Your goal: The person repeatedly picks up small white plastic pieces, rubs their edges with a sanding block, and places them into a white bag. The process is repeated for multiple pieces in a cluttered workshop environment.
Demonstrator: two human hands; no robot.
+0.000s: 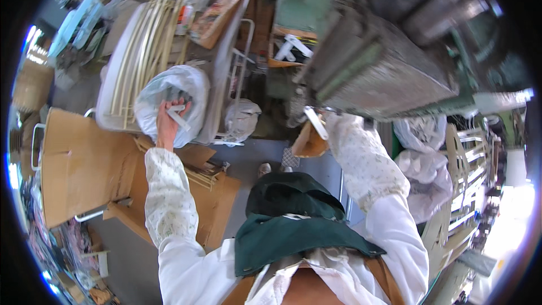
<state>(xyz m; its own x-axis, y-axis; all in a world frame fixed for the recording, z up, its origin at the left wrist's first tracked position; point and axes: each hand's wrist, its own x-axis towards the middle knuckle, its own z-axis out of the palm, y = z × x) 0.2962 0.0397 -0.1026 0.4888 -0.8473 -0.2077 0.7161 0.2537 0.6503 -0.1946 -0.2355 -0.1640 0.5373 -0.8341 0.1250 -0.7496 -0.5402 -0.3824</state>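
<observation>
My left hand (168, 117) is at the mouth of a white plastic bag (145, 107), its fingers closed on a small flat white strip (179, 118). Darker contents show faintly inside the bag. On the other side, my right arm in a speckled sleeve (361, 158) reaches up to a grey-green machine (389, 73). The fingers of that hand are hidden at the machine's edge. Beside the cuff another flat white strip (315, 123) sticks out; whether my right hand grips it, I cannot tell. A brown cardboard-like piece (309, 142) hangs just below this strip.
A large open cardboard box (84, 164) stands at the left. Cream-coloured rods (148, 39) lie behind the bag. A small box (285, 63) with white strips sits left of the machine. White sacks (423, 175) and a slatted rack (463, 175) are at the right.
</observation>
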